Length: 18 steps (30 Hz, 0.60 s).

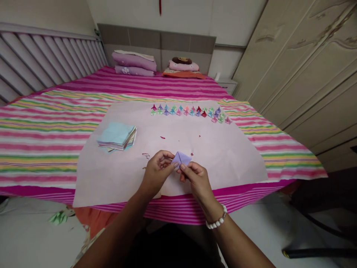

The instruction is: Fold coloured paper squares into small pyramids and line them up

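Observation:
Between my two hands is a small purple sheet of origami paper [184,158], folded into a diamond with a crease line down its face. My left hand [160,165] pinches its left edge, thumb on top. At the lower right edge, my right hand [196,175] grips it with thumb and fingers. A stack of square paper [116,134], light blue on top, lies to the left. Farther back stand several small folded paper pieces [185,111] in rows, in pink, blue, green, red and purple.
A pale board or sheet [223,156] covers part of the striped bed [39,141], with a few dark red scraps [162,137] on it. Folded bedding [134,64] sits by the headboard. A wardrobe [301,56] stands at right; green paper [58,218] lies on the floor.

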Each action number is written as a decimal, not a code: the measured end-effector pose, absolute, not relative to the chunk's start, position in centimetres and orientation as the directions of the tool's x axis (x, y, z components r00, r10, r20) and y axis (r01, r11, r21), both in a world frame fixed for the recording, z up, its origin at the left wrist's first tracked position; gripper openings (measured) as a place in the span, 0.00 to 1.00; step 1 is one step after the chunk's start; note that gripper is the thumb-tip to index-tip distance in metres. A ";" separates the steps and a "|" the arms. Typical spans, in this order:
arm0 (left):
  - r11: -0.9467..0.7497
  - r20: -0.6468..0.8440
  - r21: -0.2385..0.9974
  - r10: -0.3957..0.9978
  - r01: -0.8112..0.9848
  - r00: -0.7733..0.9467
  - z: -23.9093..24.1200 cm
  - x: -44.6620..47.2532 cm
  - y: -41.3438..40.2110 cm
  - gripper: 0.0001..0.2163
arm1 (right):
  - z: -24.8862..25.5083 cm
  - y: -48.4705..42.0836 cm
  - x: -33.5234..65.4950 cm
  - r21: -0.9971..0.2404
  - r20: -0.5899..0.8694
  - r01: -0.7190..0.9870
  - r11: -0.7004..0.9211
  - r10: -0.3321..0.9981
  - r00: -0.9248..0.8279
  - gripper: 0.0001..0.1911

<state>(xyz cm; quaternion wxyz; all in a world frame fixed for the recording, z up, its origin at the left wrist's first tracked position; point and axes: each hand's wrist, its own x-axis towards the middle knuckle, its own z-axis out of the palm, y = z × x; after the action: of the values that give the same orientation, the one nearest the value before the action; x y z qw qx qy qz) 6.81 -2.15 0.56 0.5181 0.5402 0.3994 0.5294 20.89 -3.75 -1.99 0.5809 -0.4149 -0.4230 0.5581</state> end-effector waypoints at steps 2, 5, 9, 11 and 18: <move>-0.157 0.167 0.983 0.979 -0.095 0.113 0.5 6.7 -2.2 0.10 | -2.1 -3.7 21.1 -0.961 0.049 -0.270 0.054 0.998 0.028 0.09; -0.206 0.209 0.978 0.971 -0.037 0.120 0.3 6.6 -2.3 0.12 | -2.2 -3.5 21.6 -0.966 0.070 -0.246 0.075 0.997 0.031 0.07; -0.376 0.361 0.921 0.922 0.100 0.137 0.4 6.3 -2.2 0.23 | -2.2 -3.4 21.8 -0.970 0.076 -0.230 0.074 0.997 0.002 0.07; -0.458 0.436 0.872 0.887 0.174 0.153 0.4 6.1 -2.2 0.21 | -2.2 -3.4 21.7 -0.974 0.077 -0.215 0.077 0.997 0.006 0.07; -0.546 0.534 0.788 0.836 0.284 0.123 0.6 6.0 -2.5 0.11 | -2.5 -3.4 21.3 -0.970 0.060 -0.233 0.062 0.998 0.017 0.08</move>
<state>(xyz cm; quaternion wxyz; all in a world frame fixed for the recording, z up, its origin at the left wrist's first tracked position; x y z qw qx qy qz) 6.02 -2.50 0.61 0.2611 0.7025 0.3987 0.5285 21.33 -3.43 -2.50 0.5729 -0.4246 -0.4505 0.5372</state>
